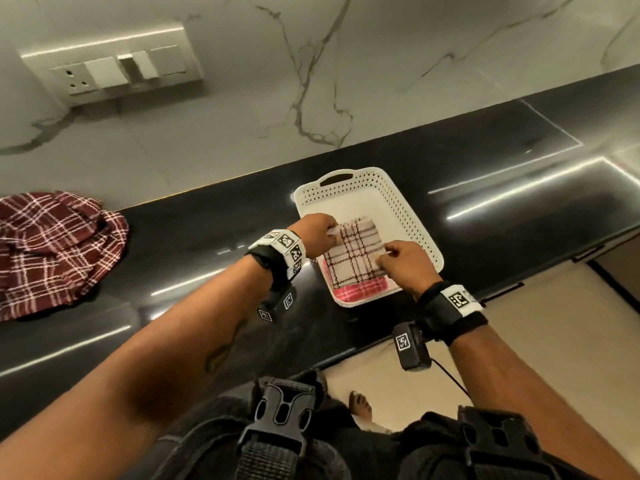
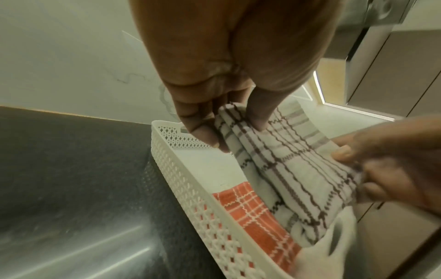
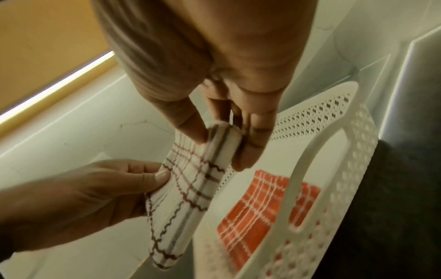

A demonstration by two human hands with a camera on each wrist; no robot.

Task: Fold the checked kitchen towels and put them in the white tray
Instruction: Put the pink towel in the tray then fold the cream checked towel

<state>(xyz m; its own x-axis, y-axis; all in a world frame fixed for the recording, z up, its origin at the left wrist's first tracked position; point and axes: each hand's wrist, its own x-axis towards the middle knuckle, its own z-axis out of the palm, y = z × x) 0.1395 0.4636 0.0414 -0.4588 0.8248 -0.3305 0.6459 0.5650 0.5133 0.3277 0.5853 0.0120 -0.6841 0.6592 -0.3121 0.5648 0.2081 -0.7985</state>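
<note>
A folded white towel with brown checks (image 1: 355,252) hangs over the white perforated tray (image 1: 408,209). My left hand (image 1: 320,233) pinches its left edge between thumb and fingers (image 2: 205,132). My right hand (image 1: 398,259) pinches the opposite edge (image 3: 222,139). A folded red checked towel (image 1: 363,292) lies in the tray's near end, partly under the white one (image 2: 286,166). In the right wrist view the white towel (image 3: 188,186) hangs just above the red towel (image 3: 257,207). A crumpled maroon checked towel (image 1: 52,251) lies on the counter at the far left.
The black glossy countertop (image 1: 207,244) runs along a marble wall with a switch plate (image 1: 114,67). The tray stands near the counter's front edge, with the floor (image 1: 519,323) beyond. The far half of the tray floor (image 1: 356,209) is bare.
</note>
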